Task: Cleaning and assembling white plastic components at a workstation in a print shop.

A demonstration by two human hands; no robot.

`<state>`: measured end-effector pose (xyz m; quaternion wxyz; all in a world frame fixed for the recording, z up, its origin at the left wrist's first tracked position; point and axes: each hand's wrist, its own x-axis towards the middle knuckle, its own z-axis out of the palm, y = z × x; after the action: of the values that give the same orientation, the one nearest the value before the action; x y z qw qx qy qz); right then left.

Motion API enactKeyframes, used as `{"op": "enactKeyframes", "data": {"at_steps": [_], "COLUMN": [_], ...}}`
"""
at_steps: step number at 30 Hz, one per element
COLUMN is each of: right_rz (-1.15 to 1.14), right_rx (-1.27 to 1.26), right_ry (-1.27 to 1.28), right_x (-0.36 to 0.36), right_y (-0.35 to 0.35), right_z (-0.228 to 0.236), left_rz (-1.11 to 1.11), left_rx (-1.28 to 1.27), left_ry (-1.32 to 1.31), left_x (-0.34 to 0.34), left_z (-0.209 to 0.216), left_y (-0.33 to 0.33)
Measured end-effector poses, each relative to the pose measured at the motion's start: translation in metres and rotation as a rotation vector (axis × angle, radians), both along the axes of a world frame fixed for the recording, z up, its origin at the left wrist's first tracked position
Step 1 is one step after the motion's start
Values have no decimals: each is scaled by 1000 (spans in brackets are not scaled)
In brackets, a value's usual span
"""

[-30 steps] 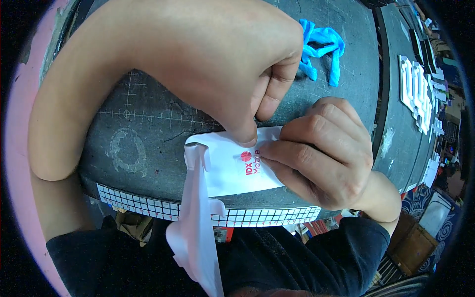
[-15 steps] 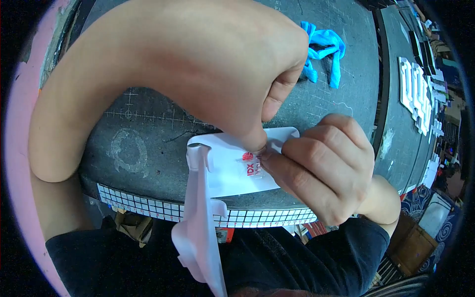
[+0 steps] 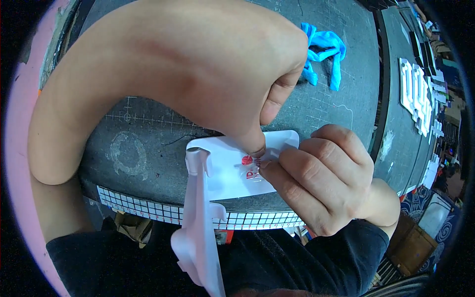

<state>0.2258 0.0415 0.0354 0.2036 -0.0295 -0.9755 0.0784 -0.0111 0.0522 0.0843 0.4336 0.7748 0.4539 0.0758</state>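
A white plastic piece [image 3: 225,171] with a red mark lies on the near edge of a dark grey cutting mat [image 3: 148,148]. A long white arm of it hangs down over the mat's edge toward my lap. My left hand [image 3: 213,74] arches over from the left and presses a fingertip onto the piece next to the red mark. My right hand [image 3: 321,183] comes in from the lower right and pinches the piece at the same spot, fingers curled tight.
A crumpled blue glove [image 3: 324,52] lies on the mat at the far right. White cut-out shapes [image 3: 418,96] sit on a neighbouring dark surface to the right. A white ruled grid strip [image 3: 148,210] runs along the mat's near edge.
The white piece has shifted slightly and its right corner now shows beyond my fingers. My right hand slid lower and rightward, and both fingertips now meet beside the red mark.
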Motion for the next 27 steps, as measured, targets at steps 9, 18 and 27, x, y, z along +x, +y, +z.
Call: {"op": "enactKeyframes", "data": {"at_steps": [9, 18, 27], "right_rz": [10, 30, 34], "right_rx": [2, 19, 15], "right_ry": [8, 38, 42], "right_x": [0, -1, 0], "right_y": [1, 2, 2], "right_z": [0, -3, -3], "left_rz": [34, 1, -19], "left_rx": [-265, -36, 11], "left_ry": [172, 4, 13], "left_x": [15, 2, 1], "left_z": [3, 5, -3], "left_y": [19, 1, 5]}}
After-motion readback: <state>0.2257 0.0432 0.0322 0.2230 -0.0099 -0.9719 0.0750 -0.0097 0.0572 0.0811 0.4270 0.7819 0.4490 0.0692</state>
